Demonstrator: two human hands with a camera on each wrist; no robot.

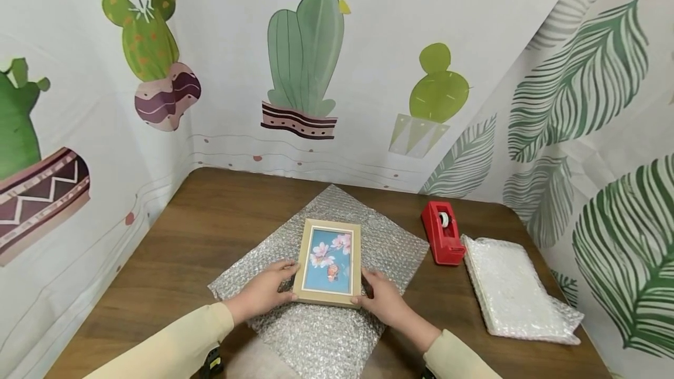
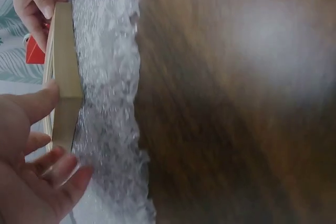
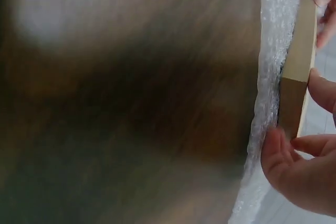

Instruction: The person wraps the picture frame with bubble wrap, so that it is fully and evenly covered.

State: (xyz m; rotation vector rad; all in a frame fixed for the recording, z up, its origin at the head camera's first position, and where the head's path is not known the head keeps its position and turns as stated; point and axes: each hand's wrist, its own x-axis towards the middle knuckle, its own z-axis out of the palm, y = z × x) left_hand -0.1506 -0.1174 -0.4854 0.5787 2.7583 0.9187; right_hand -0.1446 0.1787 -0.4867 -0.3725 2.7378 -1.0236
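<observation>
A picture frame (image 1: pixel 329 262) with a pale wooden border and pink flowers on blue lies face up over a sheet of bubble wrap (image 1: pixel 337 206). My left hand (image 1: pixel 265 290) holds its left side, thumb at the near corner. From the other side my right hand (image 1: pixel 383 298) grips it, with the thumb on the near right corner. In the left wrist view, the left thumb touches the frame's side edge (image 2: pixel 66 56). The right wrist view has the right thumb and fingers around a corner of the frame (image 3: pixel 298 51).
A red tape dispenser (image 1: pixel 442 234) stands to the right of the bubble wrap. Beside it, at the table's right edge, lies a flat bundle in bubble wrap (image 1: pixel 513 288). The brown wooden table (image 1: pixel 221 203) meets printed cloth walls at the back and sides.
</observation>
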